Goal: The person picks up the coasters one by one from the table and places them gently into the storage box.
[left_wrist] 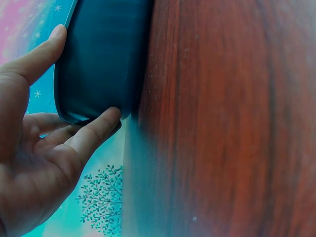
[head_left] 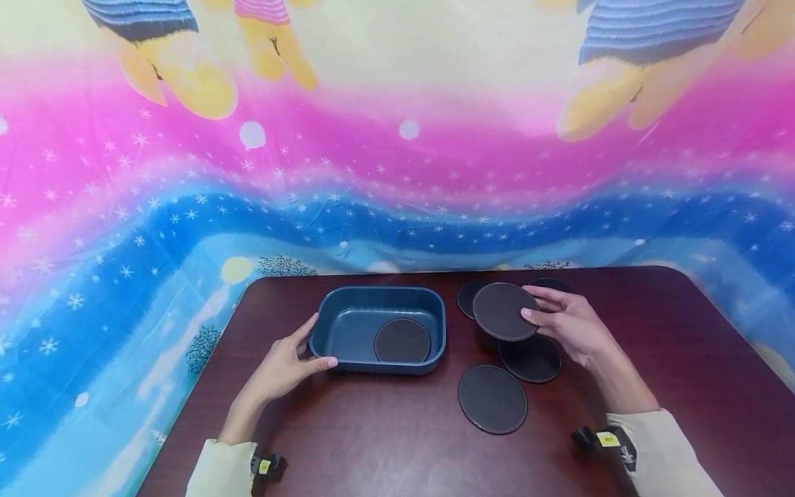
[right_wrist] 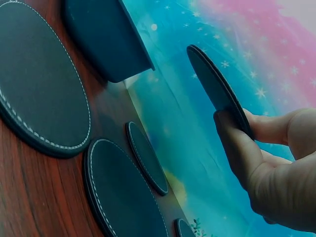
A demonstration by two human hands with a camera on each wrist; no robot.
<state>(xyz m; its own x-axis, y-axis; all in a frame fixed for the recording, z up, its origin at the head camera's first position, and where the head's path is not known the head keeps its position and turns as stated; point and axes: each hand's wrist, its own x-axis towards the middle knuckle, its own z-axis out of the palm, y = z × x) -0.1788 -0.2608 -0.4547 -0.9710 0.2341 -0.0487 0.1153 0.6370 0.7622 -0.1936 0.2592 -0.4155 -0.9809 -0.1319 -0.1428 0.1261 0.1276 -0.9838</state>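
While my left grip (head_left: 281, 366) is holding the box (head_left: 385, 369) by its near-left corner, thumb and fingers set apart, my right grip (head_left: 574, 324) is pinching 1 coaster (head_left: 504, 310) in the air, right of the box. Inside, toward the right end, 1 coaster is lying; 4 others are resting on the worktop (head_left: 385, 435), so I judge the work is only beginning.

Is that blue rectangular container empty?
No, one round dark coaster lies inside the blue rectangular container.
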